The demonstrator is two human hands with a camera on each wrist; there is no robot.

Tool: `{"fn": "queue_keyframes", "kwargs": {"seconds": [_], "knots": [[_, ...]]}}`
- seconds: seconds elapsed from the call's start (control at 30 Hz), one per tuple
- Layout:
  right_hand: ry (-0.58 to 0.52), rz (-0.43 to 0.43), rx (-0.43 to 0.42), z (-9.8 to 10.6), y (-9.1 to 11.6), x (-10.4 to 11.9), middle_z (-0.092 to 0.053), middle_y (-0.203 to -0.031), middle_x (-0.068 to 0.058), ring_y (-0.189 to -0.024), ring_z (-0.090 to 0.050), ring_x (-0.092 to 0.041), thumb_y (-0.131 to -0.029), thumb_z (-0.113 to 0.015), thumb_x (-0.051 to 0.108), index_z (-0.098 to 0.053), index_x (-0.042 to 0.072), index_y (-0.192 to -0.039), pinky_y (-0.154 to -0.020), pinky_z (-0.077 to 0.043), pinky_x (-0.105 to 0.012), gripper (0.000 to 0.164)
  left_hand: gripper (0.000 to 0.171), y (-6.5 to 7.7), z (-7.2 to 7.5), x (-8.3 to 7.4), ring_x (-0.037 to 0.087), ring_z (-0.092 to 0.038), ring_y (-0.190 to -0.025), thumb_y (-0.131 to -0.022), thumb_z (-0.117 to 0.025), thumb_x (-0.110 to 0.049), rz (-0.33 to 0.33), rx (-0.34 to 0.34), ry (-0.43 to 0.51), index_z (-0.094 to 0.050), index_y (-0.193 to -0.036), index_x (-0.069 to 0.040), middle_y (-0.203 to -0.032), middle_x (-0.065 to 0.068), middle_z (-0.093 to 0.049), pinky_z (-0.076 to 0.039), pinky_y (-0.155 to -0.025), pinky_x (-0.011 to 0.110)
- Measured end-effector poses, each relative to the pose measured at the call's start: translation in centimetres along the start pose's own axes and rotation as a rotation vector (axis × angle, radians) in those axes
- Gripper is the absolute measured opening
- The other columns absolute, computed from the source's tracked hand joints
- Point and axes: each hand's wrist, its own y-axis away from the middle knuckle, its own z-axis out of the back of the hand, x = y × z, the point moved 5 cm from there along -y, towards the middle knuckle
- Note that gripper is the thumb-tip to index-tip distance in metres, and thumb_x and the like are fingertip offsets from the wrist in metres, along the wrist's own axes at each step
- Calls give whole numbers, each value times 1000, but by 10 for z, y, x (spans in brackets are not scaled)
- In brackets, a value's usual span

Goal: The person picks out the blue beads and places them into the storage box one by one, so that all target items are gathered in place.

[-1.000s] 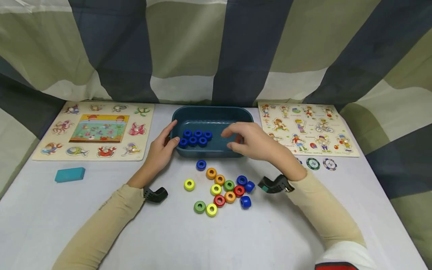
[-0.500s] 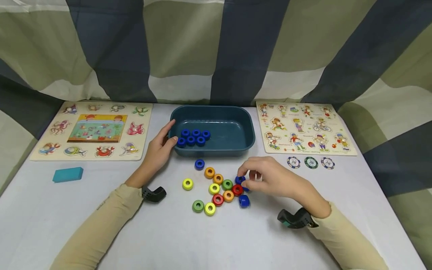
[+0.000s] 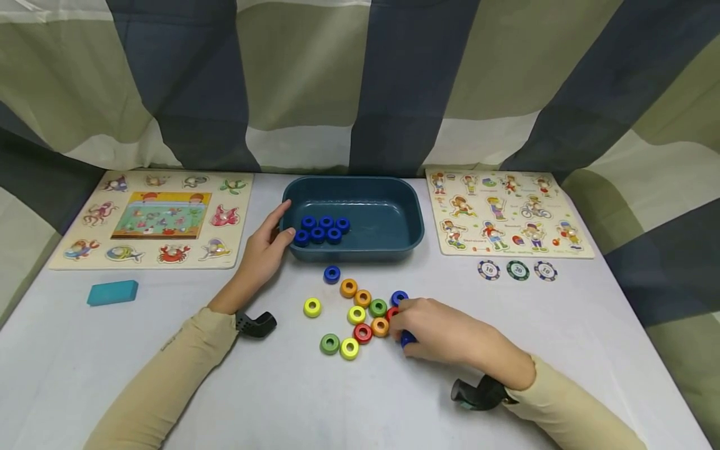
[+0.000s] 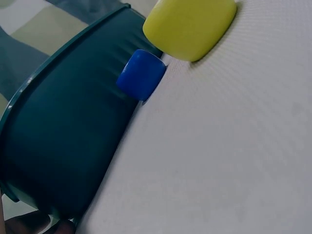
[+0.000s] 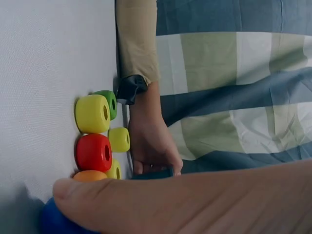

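Observation:
My left hand (image 3: 267, 250) holds the left end of a dark teal plastic tray (image 3: 388, 250), thumb and index finger at its rim. Inside the tray, several blue beads (image 3: 317, 235) sit together at the left. My right hand (image 3: 444, 331) is over the right side of a loose group of beads, pinching a blue bead (image 3: 407, 339) that it partly hides. The thumb lies against this bead in the right wrist view. Close to the same hand are a red bead (image 3: 392, 314), partly covered, and another blue bead (image 3: 399, 298).
Orange (image 3: 349, 288), yellow (image 3: 312, 307), green (image 3: 329, 344) and red (image 3: 362, 333) beads lie before the tray, with a blue bead (image 3: 332, 274) nearest it. Picture puzzle boards (image 3: 236, 215) (image 3: 509, 212) flank the tray. A teal block (image 3: 112, 292) lies left, poker chips (image 3: 517, 270) right.
My right hand has come from above the tray down to the beads on the table and closed on a blue one at the right. My left hand has stayed at the tray.

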Motion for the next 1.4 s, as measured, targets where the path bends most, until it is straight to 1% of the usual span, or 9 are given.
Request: {"fn": "queue_keyframes", "kwargs": {"seconds": [0.23,0.53,0.6,0.73,0.83,0.9,1.0,1.17,1.4], "knots": [[2,24,-3,1,-4,-3,-62,-86,6,-78,-53,-6,-79,-77,11,-71,16,-84,-69,-49,-21,9,53,-2,2,1,30,-32,-145,-101,-46,-12,-5,-4,3,-32,-152,-6,-159,13,-29,-35,-115,47],[7,65,-76,15,-8,-10,-63,-87,4,-79,-55,-7,-81,-77,14,-73,15,-88,-70,-50,-22,8,53,-17,-1,38,22,-32,-146,-101,-48,-22,-19,-22,-11,-34,-152,-23,-159,1,-31,-35,-116,45],[-17,93,-132,29,-9,-12,-64,-88,4,-77,-55,-7,-82,-76,15,-74,14,-90,-68,-50,-21,8,53,-17,-1,39,22,-32,-146,-101,-49,-23,-24,-22,-15,-35,-152,-24,-159,0,-32,-35,-115,45],[-64,119,-348,66,-18,-23,-67,-92,2,-75,-57,-7,-83,-76,15,-75,14,-94,-64,-52,-23,12,53,-16,0,40,22,-35,-144,-100,-49,-24,-25,-30,-14,-36,-151,-26,-158,0,-33,-36,-114,46],[-63,104,-504,85,-37,-35,-68,-92,-2,-73,-58,-9,-85,-75,16,-76,12,-98,-60,-51,-25,14,53,-15,-1,42,23,-35,-144,-100,-49,-24,-14,-31,-15,-36,-151,-25,-158,0,-33,-37,-114,46],[-62,84,-549,90,-53,-43,-68,-92,-5,-71,-58,-11,-86,-73,16,-76,10,-99,-59,-50,-26,15,53,-14,-3,43,23,-35,-144,-100,-49,-25,-5,-26,-14,-35,-152,-25,-159,0,-32,-37,-114,46],[-49,34,-531,89,-81,-55,-69,-94,-8,-70,-58,-15,-88,-71,18,-77,9,-100,-60,-48,-28,16,53,-13,-5,43,22,-34,-145,-100,-48,-25,4,-21,-14,-35,-152,-24,-159,0,-31,-36,-114,45],[-32,-59,-409,78,-123,-67,-73,-96,-6,-83,-62,-19,-89,-71,19,-76,10,-97,-73,-52,-35,13,53,-14,-6,42,22,-34,-144,-100,-49,-25,0,-29,-12,-35,-152,-23,-159,0,-32,-36,-114,46],[-78,-57,-331,66,-154,-68,-71,-84,-3,-78,-58,-17,-83,-76,15,-69,10,-83,-75,-48,-33,9,53,-15,-6,41,22,-33,-145,-100,-49,-25,-11,-29,-8,-36,-151,-24,-159,0,-32,-36,-115,46]]}}
